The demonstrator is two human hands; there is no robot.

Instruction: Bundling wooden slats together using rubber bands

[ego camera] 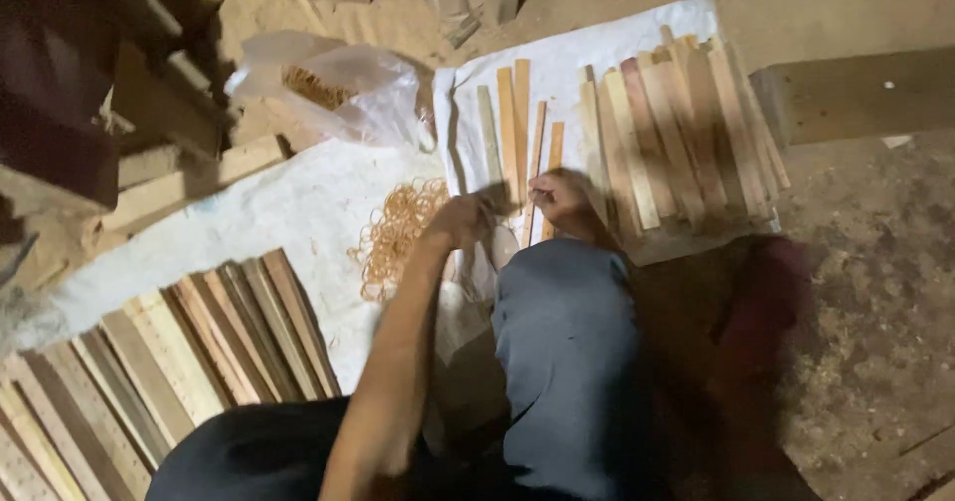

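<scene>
Fingers of left hand [460, 220] and right hand [559, 200] apparently clenched on thin pale wooden slats [532, 168], frame centre, beside orange rubber bands [393, 230]. Light, stiff; best gripped mid-length.

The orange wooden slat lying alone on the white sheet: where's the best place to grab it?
Probably by its near end. The orange slat lies flat, running lengthwise away from the person, with gaps on both long sides, so fingers can pinch its narrow edges. Its near end lies close to the left hand and right hand, so reaching from the person's side, over the sheet, looks easiest.
</scene>
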